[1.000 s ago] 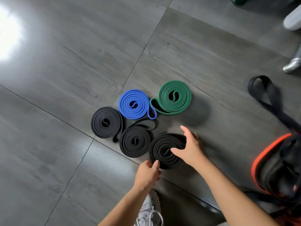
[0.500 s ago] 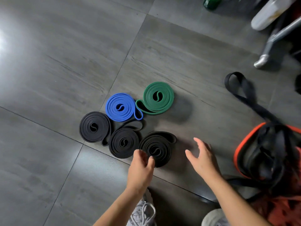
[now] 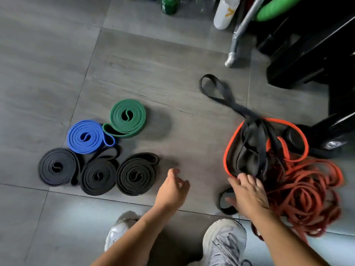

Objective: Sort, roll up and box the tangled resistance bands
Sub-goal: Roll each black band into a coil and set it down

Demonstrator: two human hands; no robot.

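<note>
Five rolled bands lie together at the left of the floor (image 3: 153,64): a blue roll (image 3: 86,136) and a green roll (image 3: 127,117) behind, three black rolls (image 3: 98,176) in front, placed as they were a second ago. Both hands were then at the rightmost black roll (image 3: 136,174) and have since left it. The left hand (image 3: 172,189) hovers just right of that roll, fingers loosely curled and holding nothing. The right hand (image 3: 247,192) has crossed to the tangled pile (image 3: 299,189) of orange and black bands, its fingers stretched flat on the pile's near edge and gripping nothing. One black loop (image 3: 217,89) trails out of the pile. The floor is of grey tiles, and two pale shoes (image 3: 224,239) show at the bottom. At the top stand a green bottle (image 3: 169,4), a white bottle (image 3: 225,12), a metal leg (image 3: 236,41) and black equipment (image 3: 307,54).
</note>
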